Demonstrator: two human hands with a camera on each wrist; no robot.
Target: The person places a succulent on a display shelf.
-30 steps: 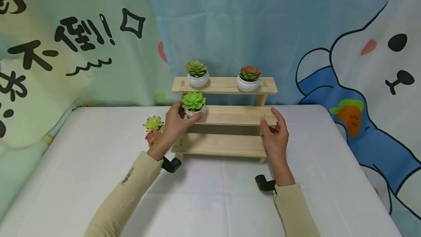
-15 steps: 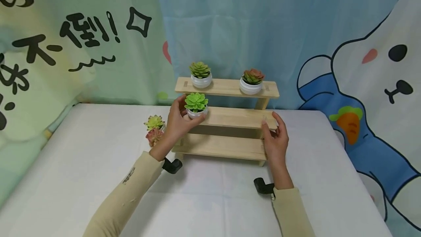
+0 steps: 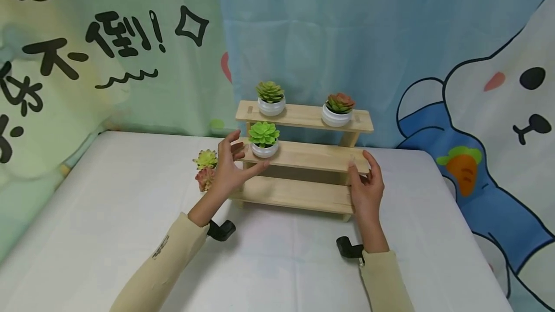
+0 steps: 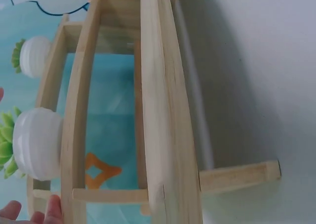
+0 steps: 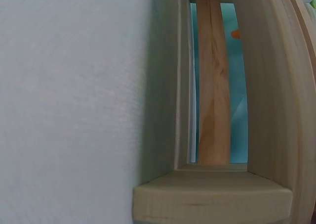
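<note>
Bright green succulent pot (image 3: 264, 139) sits at the left end of the wooden stand's (image 3: 303, 158) middle shelf. Left hand (image 3: 229, 165) is just left of it, fingers spread and loose, off the pot. Right hand (image 3: 367, 188) pinches the middle shelf's right end.

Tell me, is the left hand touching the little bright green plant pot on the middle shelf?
Apart. In the head view the left hand is open beside the bright green plant pot, with bare wood of the middle shelf visible between fingers and pot.
</note>
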